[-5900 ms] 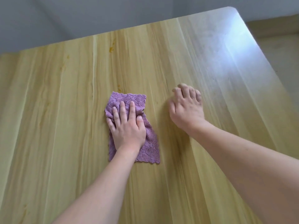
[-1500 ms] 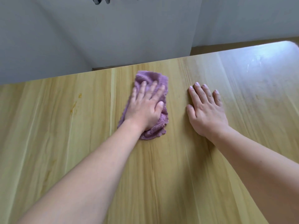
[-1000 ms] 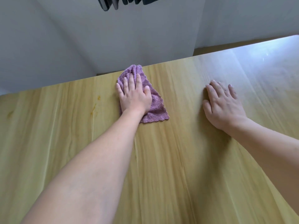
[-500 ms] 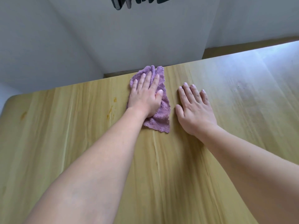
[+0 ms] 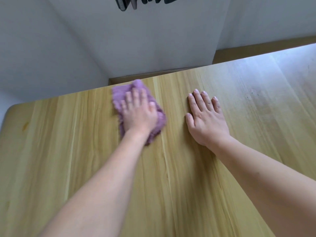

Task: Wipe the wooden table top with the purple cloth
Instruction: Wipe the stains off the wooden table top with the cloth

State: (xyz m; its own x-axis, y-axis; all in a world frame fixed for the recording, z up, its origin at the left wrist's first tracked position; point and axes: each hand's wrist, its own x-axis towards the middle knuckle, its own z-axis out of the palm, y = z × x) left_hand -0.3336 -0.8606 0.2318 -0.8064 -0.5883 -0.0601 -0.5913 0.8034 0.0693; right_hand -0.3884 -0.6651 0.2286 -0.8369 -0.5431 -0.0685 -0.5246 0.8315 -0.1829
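The purple cloth [image 5: 119, 94] lies bunched on the wooden table top [image 5: 171, 177], close to the far edge. My left hand [image 5: 138, 113] presses flat on the cloth with straight fingers and covers its middle; both are blurred by motion. My right hand [image 5: 206, 118] rests palm down on the bare wood to the right of the cloth, fingers spread, apart from it.
Grey walls rise just behind the table's far edge [image 5: 171, 72]. Dark objects [image 5: 145, 1] hang at the top of the view. The table's rounded left corner [image 5: 10, 108] shows at the left. Glare lies on the far right wood [image 5: 290, 65].
My left hand has slid the cloth to the left along the far edge, and the gap to my right hand has widened. My right hand stays flat on the wood.
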